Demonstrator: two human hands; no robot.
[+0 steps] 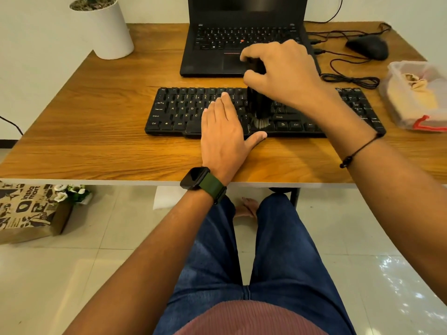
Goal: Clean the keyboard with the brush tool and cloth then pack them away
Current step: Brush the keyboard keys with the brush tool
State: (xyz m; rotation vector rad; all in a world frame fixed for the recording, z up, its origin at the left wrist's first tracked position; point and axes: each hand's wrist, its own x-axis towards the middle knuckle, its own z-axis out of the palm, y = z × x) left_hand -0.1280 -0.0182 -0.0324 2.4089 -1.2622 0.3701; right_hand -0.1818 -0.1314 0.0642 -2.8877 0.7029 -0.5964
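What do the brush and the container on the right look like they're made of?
Brush: apparently matte black plastic body, with pale, fine bristles splaying on the keyboard, probably synthetic. Container: translucent, cloudy plastic; tan contents show through its walls.

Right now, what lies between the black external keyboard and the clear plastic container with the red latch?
Bare wooden desk separates the black external keyboard from the clear plastic container; the head view shows nothing there.
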